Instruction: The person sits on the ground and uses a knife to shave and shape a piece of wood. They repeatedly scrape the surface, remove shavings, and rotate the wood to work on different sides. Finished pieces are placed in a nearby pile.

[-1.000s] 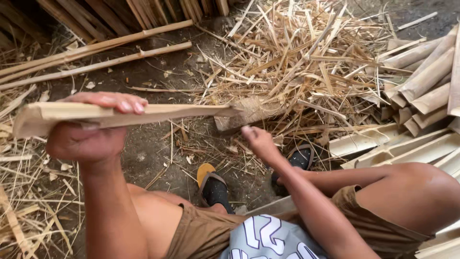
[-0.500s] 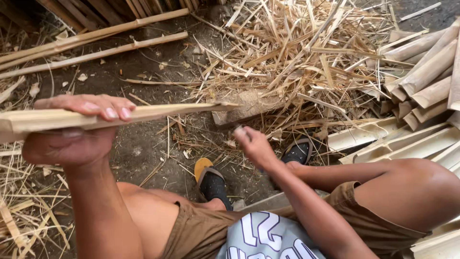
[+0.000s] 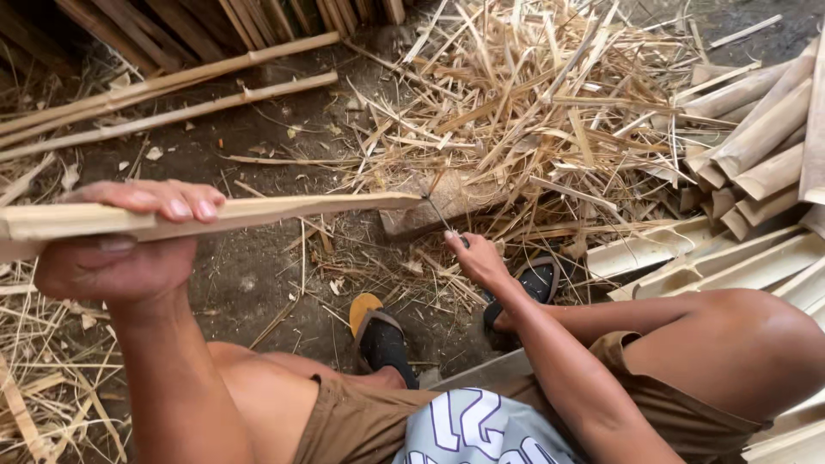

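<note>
Left hand (image 3: 116, 258) is clamping fingers around a bamboo slat (image 3: 223, 213), holding it level so its far end meets the blade (image 3: 440, 215); right hand (image 3: 477, 258) is gripping the knife handle, fingers closed, beside a wood block (image 3: 447, 202).

A heap of pale bamboo shavings (image 3: 550, 103) covers the dirt ground (image 3: 249, 275), with a wood block (image 3: 447, 206) at its near edge. Two long bamboo poles (image 3: 172, 99) lie side by side at upper left. Split bamboo slats (image 3: 756, 146) are stacked at right. Black sandals (image 3: 382, 339) rest on the dirt.
</note>
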